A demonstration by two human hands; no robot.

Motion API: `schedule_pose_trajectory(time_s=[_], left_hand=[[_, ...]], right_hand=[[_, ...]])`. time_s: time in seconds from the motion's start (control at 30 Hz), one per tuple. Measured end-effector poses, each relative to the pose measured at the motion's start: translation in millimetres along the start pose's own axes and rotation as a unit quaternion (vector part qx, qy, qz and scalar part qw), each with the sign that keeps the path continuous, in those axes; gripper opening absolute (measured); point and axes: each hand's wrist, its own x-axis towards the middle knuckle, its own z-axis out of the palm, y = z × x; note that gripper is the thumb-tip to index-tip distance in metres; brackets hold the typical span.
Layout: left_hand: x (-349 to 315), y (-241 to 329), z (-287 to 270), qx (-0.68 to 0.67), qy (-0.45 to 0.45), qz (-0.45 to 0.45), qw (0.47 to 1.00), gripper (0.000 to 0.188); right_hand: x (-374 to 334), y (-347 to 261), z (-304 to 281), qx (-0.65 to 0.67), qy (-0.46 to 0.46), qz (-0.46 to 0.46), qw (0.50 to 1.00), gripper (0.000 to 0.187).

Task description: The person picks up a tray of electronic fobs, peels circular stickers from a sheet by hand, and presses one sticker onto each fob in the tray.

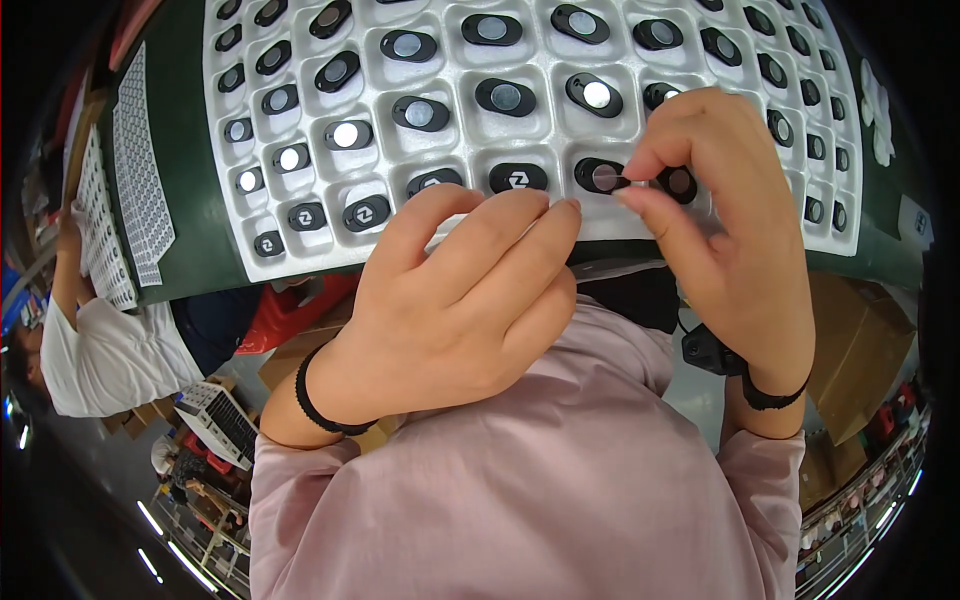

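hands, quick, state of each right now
Left hand: loosely curled at the white tray; whether it holds anything cannot be told.
Right hand: closed pinch by a black device; anything held unclear.

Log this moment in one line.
left hand: over near edge of white tray, grip hidden | right hand: thumb and fingertip close together at black oval piece, grip unclear | compartments: other black pieces

Black oblong piece (pixel 600 177) in white tray (pixel 300 255)
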Motion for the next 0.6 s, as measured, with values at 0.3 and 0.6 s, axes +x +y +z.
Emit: schedule_pose_trajectory(time_s=[0.3,0.6], left_hand=[[4.8,-5.0,3.6,0.004,-0.040,-0.008,0.999,0.009],[2.9,-2.2,6.2,0.011,-0.032,-0.012,0.999,0.010]], right_hand=[[4.6,-4.0,8.5,0.017,-0.003,0.088,0.996,0.012],[5.6,-0.4,10.9,-0.040,0.001,0.045,0.998,0.012]])
